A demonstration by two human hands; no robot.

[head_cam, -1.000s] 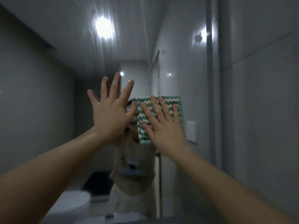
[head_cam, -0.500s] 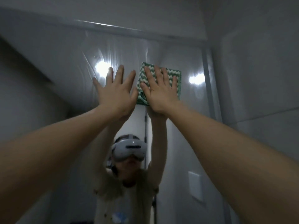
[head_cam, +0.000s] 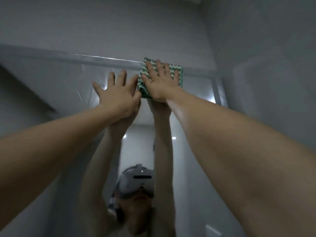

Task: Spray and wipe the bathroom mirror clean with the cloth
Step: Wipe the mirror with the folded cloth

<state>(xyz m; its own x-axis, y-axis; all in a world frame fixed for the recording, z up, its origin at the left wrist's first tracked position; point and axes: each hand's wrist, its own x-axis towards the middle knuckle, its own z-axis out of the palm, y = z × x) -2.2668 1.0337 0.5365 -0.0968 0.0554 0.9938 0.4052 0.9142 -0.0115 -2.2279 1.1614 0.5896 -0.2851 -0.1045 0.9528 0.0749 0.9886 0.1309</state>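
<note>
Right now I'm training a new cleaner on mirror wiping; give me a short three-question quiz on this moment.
1. True or false: the right hand presses the cloth flat with straight fingers.
2. Where on the mirror is the cloth? A) top edge B) bottom edge C) middle
3. Fill in: the left hand lies flat on the ____, holding nothing.

Key: 1 true; 2 A; 3 mirror.

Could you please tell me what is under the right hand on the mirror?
The green-and-white cloth lies under the flat right hand, at the mirror's top edge. The glass beneath the cloth is covered.
</note>
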